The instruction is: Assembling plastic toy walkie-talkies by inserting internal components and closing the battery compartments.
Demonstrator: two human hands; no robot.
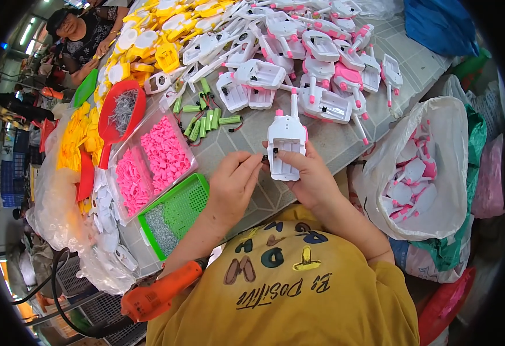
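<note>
My right hand (315, 177) grips a white plastic housing (287, 128), shaped like a small handset, with a pink-tipped stalk pointing away from me. Its open, hollow side faces up, and the thumb lies over the edge of its compartment. Close against its left side, my left hand (234, 176) has its fingertips pinched on a small dark part (265, 158). What exactly that part is, I cannot make out. Beyond my hands lie green battery cells (209, 121) with thin wires, and a heap of similar white and pink housings (322, 72).
Left of my hands stand a clear tray of pink pieces (166, 153), a green basket (147, 228) with small metal bits, and a red scoop (107, 130) of screws. Yellow housings (169, 56) pile up far left, near another person (82, 40). An orange power tool (160, 293) hangs lower left; a white sack (373, 199) stands right.
</note>
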